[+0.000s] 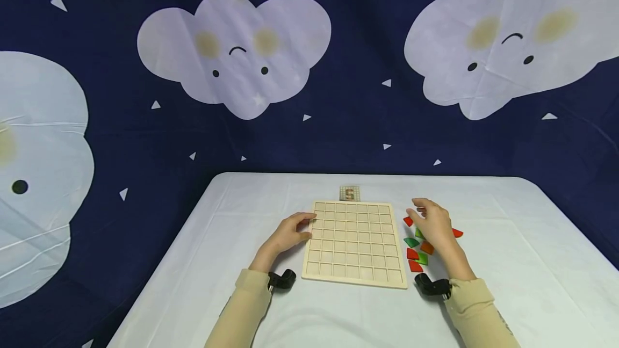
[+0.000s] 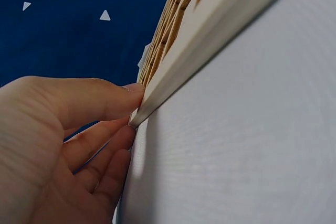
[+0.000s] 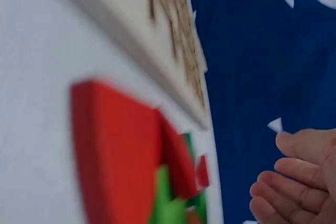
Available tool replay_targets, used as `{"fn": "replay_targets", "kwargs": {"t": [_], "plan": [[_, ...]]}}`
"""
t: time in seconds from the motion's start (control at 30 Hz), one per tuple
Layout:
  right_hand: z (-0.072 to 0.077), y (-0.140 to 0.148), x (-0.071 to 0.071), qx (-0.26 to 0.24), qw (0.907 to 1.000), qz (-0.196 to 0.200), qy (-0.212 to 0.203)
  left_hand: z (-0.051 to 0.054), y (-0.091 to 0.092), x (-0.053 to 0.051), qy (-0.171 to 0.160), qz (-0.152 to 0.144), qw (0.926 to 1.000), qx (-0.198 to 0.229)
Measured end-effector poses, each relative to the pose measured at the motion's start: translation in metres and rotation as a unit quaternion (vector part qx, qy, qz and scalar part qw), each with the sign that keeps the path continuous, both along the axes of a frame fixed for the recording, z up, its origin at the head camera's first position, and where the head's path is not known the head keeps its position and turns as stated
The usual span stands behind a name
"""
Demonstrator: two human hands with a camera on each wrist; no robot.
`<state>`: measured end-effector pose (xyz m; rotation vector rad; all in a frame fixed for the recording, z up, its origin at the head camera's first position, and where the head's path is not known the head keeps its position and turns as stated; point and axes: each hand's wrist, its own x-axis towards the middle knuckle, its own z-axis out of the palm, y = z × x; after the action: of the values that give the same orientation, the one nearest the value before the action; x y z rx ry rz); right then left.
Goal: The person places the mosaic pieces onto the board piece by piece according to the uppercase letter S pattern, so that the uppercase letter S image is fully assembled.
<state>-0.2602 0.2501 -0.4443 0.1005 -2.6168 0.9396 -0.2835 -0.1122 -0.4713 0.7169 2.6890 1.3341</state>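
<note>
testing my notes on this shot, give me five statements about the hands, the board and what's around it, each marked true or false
1. The left hand touches the left edge of the board. True.
2. The coloured pieces lie to the left of the board. False: the coloured pieces lie to its right.
3. The small card lies at the far side of the board. True.
4. The right hand grips the board. False: the right hand is near the coloured pieces, away from the board.
5. The table is dark blue. False: the table is white; the backdrop is dark blue.
</note>
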Motion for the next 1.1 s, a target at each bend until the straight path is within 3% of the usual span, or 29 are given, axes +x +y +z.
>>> {"fn": "replay_targets", "kwargs": {"t": [0.17, 0.53, 0.87, 1.1], "plan": [[-0.014, 0.007, -0.004, -0.016, 0.9996, -0.007, -0.022, -0.001, 0.000, 0.000, -0.011, 0.004, 0.9999, 0.005], [-0.040, 0.009, -0.008, 0.031, 0.9989, -0.034, 0.010, -0.005, 0.001, -0.002, -0.006, 0.001, 1.0000, 0.000], [-0.045, 0.008, -0.010, 0.019, 0.9980, -0.021, 0.057, -0.004, 0.000, -0.003, -0.003, -0.001, 1.0000, 0.002], [-0.042, 0.006, -0.012, 0.013, 0.9978, -0.027, 0.059, -0.003, -0.002, -0.003, -0.006, 0.002, 1.0000, 0.004]]}}
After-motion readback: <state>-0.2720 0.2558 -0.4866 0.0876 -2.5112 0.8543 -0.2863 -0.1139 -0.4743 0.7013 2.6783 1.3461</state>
